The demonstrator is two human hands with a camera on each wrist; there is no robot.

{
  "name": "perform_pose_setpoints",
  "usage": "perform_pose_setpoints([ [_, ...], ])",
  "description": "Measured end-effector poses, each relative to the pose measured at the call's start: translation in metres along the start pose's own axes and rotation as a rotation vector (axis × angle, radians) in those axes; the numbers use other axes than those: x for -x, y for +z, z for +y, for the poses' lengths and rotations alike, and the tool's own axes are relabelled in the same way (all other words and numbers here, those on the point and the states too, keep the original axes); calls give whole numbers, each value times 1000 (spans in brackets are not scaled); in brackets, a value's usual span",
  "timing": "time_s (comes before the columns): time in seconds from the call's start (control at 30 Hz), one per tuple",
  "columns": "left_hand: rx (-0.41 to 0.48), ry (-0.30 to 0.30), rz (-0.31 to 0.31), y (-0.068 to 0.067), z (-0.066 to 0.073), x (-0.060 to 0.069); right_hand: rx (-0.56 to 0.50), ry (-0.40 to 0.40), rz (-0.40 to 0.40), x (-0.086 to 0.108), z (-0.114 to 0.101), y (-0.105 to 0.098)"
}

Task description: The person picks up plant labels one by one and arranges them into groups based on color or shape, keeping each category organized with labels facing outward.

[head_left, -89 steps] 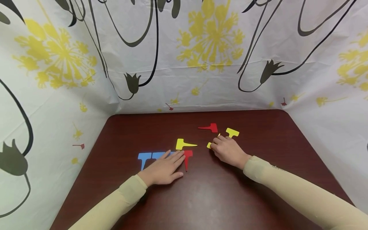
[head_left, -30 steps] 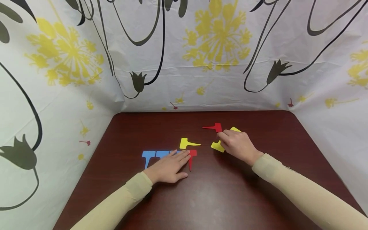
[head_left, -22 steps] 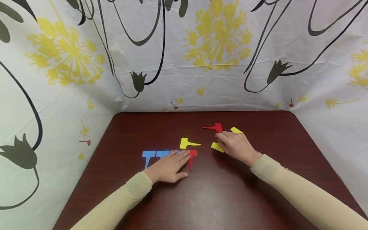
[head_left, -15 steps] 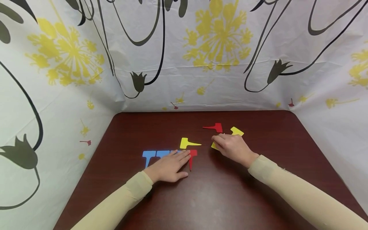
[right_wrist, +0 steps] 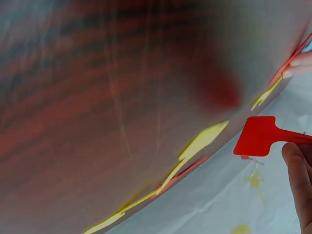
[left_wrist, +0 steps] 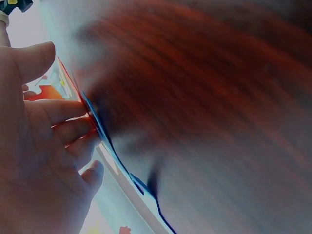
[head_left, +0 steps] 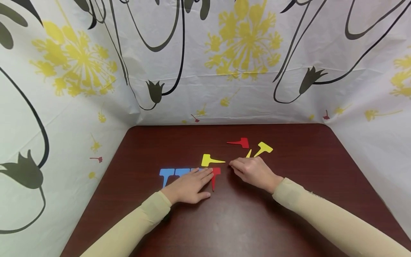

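Observation:
My left hand [head_left: 187, 185] lies flat with straight fingers over a row of T-shaped plant labels. Two blue labels [head_left: 166, 173] show beside it, and a third blue edge peeks out under the fingers. At its fingertips a red label [head_left: 216, 172] ends the row. My right hand [head_left: 255, 173] pinches another red plant label [right_wrist: 258, 136] by its stem, its wide head showing in the right wrist view; the hand hides it in the head view. Beyond that hand pokes the tip of a yellow label [head_left: 248, 153], the rest covered.
A yellow label [head_left: 206, 160] lies just behind the row, stem pointing right. Farther back are a red label [head_left: 244, 142] and a yellow one [head_left: 264, 147]. Patterned white cloth [head_left: 199, 89] hangs around the dark wooden table [head_left: 221, 228].
Over the last second my right hand has moved left and toward me. It now covers the near yellow label's head and uncovers the far yellow label. The left hand stays put.

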State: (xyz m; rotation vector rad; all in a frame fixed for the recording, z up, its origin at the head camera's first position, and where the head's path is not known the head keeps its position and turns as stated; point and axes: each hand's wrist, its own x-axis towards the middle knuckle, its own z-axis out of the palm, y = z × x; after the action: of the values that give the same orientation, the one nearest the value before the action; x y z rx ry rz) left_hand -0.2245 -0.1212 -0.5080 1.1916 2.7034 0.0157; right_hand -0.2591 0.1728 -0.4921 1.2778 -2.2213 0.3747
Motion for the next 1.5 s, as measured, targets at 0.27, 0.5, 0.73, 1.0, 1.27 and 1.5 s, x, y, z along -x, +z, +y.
perform_pose_setpoints([
  [0.27,6,-8,-15,-1,0,-1,-63,-48,-25,4,-7,8],
  [0.5,30,-9,-12,-2,1,-1,-115,-76,-70,5,-11,12],
  [0.73,28,-7,-17,-5,2,-1,-76,-127,-143,8,-16,15],
  [1.0,6,12,-2,-6,0,-3,-22,-178,-222,12,-21,15],
  [1.27,4,-1,-9,-3,-1,-4,16,-145,-272,16,-21,14],
  [1.5,-5,-15,-16,-4,-1,-5,15,56,-347,16,-18,13],
])
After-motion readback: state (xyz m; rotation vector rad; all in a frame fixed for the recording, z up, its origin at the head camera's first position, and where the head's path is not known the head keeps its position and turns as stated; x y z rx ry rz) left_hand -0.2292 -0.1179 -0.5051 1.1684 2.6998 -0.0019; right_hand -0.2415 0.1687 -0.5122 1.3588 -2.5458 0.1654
